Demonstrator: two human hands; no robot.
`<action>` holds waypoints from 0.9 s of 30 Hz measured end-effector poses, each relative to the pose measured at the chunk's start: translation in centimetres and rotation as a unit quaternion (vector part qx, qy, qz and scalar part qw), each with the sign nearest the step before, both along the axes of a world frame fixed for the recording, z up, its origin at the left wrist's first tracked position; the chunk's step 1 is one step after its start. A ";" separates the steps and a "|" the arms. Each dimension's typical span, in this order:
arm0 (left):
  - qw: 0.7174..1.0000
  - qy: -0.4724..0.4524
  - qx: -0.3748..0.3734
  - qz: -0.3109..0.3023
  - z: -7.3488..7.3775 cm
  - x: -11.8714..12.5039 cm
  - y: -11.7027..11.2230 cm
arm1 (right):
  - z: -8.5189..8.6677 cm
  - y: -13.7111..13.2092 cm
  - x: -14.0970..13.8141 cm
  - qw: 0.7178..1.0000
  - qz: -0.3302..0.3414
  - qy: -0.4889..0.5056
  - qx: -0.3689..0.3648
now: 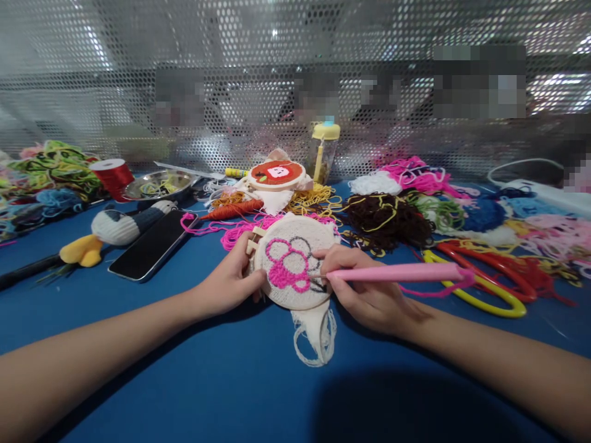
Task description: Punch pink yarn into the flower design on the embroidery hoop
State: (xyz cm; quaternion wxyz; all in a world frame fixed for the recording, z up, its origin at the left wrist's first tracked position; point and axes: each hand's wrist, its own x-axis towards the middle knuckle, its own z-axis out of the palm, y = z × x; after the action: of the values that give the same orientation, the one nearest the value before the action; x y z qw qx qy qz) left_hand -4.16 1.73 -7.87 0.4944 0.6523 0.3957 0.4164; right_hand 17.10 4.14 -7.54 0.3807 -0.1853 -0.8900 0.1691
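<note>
My left hand grips the left edge of a round embroidery hoop, beside its wooden screw clamp. Cream cloth is stretched in the hoop, with a flower drawn in dark lines and partly covered in bright pink yarn loops. Between the fingers of my right hand is a pink punch needle, its metal tip at the cloth near the pink loops. Pink yarn trails from the tool's back end. A frayed cloth tail hangs below the hoop toward me.
Behind the hoop lies a second hoop with orange embroidery. A phone is at left, near a red thread spool and a metal dish. Yellow-handled scissors and brown yarn lie at right. A perforated metal panel stands behind.
</note>
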 end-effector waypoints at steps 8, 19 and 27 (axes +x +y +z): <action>1.000 0.006 0.007 -0.008 -0.1 -0.1 0.0 | 0.5 -0.4 -0.3 0.995 -0.017 0.003 0.094; 0.999 0.020 0.025 -0.015 -0.3 -0.1 -0.3 | 1.4 -1.0 -0.3 0.997 -0.074 -0.012 0.016; 0.999 0.018 0.031 -0.017 -0.4 -0.2 -0.2 | 1.3 -0.8 -0.4 0.994 -0.104 0.020 -0.021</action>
State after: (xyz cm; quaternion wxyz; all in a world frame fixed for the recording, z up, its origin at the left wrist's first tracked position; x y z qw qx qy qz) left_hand -4.41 1.53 -8.31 0.4736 0.6815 0.3802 0.4084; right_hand 16.67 3.31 -6.27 0.4099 -0.2812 -0.8544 0.1512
